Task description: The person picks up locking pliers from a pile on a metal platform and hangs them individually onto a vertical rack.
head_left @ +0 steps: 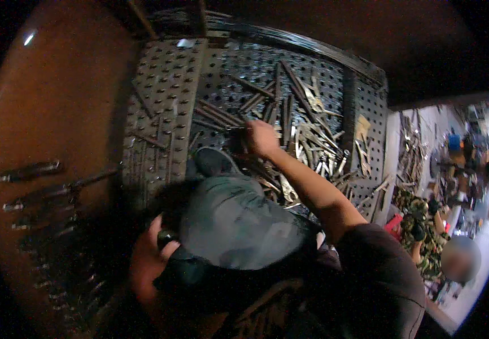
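Note:
My right hand [262,139] reaches over a perforated metal surface [216,65], its fingers curled closed. What they hold, if anything, is hidden in shadow. Long dark metal bars [278,101] lie crossed just beyond it. To its right is a heap of bright metal pliers-like tools [318,144]. My left hand [153,254] is low on the left beside my grey-clad leg [239,226]. Its fingers bend around something dark that I cannot make out.
A grey shoe [216,161] rests on the perforated surface. A studded metal strip [168,85] runs along the left. Several dark metal tools [35,198] lie against a brown panel [58,113]. At far right, a person in camouflage [417,220] is near cluttered benches.

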Demonstrator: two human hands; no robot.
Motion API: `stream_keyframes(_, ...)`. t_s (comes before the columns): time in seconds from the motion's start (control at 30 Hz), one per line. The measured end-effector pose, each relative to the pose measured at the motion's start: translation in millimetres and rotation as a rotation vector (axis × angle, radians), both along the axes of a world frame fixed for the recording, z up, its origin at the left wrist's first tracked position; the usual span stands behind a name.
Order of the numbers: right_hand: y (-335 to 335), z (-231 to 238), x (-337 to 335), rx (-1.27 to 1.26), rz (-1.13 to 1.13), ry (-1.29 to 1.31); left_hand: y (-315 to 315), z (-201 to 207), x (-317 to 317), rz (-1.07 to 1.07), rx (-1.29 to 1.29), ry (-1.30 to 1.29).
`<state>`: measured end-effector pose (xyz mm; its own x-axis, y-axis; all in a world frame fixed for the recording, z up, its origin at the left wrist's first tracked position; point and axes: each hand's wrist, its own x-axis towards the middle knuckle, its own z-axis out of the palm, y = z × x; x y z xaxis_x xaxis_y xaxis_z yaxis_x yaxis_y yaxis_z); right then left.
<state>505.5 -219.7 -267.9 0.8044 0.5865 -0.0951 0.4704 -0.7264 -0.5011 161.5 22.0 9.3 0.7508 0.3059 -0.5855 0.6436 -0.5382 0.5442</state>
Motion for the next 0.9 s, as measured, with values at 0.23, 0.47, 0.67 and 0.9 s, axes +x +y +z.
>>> stream_keyframes(0.23, 73.8, -27.9, 19.0, -0.434, 0.369, 0.099, -36.1, 41.4, 39.2, -0.049, -0.034, -0.126)
stream_keyframes(0.47, -1.5, 36.9, 27.6, 0.07, 0.176, -0.115, -26.5, 40.5, 21.7, -0.269, 0.035, 0.042)
stream_keyframes(0.67, -1.4, 133.6, 8.3, 0.749, -0.132, -0.188, 10.6, 15.7, 27.0, -0.351, 0.03, 0.038)
stream_keyframes(0.9, 58.7, 305.7, -28.1, 1.4, -0.174, -0.107, 43.7, 5.1, 37.8, -0.027, 0.051, -0.357)
